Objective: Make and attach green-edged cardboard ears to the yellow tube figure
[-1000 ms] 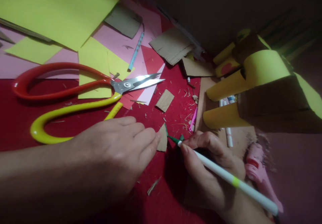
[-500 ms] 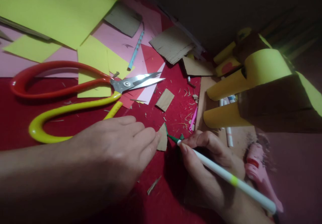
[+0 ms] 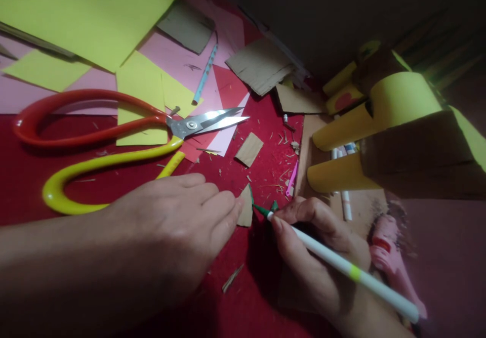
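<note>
Cardboard, cut to a small wedge-like piece [image 3: 245,212], is held flat on the red surface [image 3: 248,288], between the two hands and just beyond the fingertips of the left hand [image 3: 186,221]. That hand is laid palm down with its fingers close together; whether the piece is pinched or only pressed down cannot be told, since the thumb is hidden. A white felt-tip pen [image 3: 341,263] is gripped between thumb and fingers of the right hand [image 3: 315,244], and its green tip is brought against the right-hand edge of the piece. A green line is seen along the upper part of that edge, while the broad face is left plain brown, so the step in hand is judged to be the colouring of the rim, only partly done. For the next move, the piece should be kept steady and the tip drawn lightly along the lower, unmarked part of the edge; a turn of the piece may be needed if the far side is to be reached. Scissors [image 3: 190,126] are left lying open beyond the left hand, with a cardboard rectangle [image 3: 249,150] near their blades.
</note>
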A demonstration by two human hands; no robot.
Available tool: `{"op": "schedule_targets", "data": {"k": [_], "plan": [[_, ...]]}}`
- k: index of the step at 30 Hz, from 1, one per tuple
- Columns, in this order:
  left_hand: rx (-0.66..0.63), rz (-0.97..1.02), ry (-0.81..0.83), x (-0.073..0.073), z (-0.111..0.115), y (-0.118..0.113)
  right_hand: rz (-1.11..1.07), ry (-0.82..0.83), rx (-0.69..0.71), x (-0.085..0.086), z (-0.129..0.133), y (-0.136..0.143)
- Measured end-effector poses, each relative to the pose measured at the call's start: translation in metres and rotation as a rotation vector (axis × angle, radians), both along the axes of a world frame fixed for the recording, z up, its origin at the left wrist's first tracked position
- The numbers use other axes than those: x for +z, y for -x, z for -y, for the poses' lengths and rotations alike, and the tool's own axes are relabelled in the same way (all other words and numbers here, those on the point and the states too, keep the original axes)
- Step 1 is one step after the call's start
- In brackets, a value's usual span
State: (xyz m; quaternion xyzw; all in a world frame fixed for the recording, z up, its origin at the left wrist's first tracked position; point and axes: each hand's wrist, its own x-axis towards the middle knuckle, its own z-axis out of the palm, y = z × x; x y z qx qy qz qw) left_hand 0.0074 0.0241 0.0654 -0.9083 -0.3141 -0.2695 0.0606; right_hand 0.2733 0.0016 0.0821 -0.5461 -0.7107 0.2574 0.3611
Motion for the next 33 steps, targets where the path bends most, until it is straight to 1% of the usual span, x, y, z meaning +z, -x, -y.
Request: {"op": "schedule_targets", "data": {"k": [8,13,17,21,26,30,33], "plan": [[-0.003,-0.041,-0.016,0.009,-0.002,0.001,0.007,-0.004,0.018,0.002,0.000,0.000],[0.014,-0.056,0.009,0.003,0.001,-0.001,-0.018,-0.010,-0.003,0.000,-0.001,0.003],[0.025,-0.020,0.010,-0.003,0.002,-0.001,0.008,-0.025,-0.003,0.000,0.000,0.002],[-0.005,0.004,-0.005,0.000,0.000,0.000,0.034,-0.016,-0.005,0.002,0.000,0.001],[-0.006,-0.024,-0.010,0.006,-0.002,0.000,-0.041,0.017,-0.064,0.005,-0.001,0.011],[-0.020,-0.027,-0.009,0.006,-0.002,0.001,-0.080,0.031,-0.070,0.011,0.000,0.023],[-0.025,-0.039,-0.004,0.007,-0.003,0.002,-0.122,0.060,-0.104,0.016,0.001,0.031]]}}
